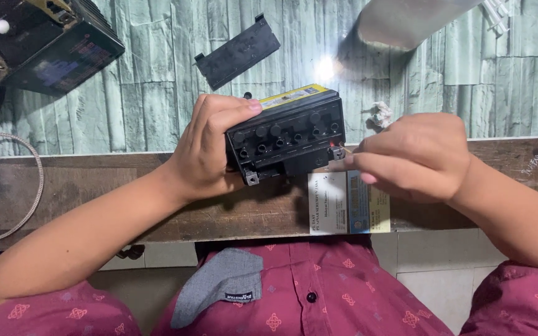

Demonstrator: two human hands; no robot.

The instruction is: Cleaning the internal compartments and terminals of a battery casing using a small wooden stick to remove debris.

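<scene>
Gripped small black battery from its left side with left hand, fingers wrapped over the top, tilting the row of fill holes upward above wooden counter edge. Pinched right hand fingertips together at the red terminal corner; anything held there hidden. Left detached black cover strip behind on the tiled surface

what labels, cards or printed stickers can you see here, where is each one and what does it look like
Yellow label: narrow strip on the far face of the black battery that the left hand grips.
Printed card: flat on the wooden bench edge, below the right hand; rectangular, white left part, blue and yellow right part.
Blue sticker: on the side of the black box at top left; blurred.
Small dark tag: on the grey shirt pocket.
</scene>
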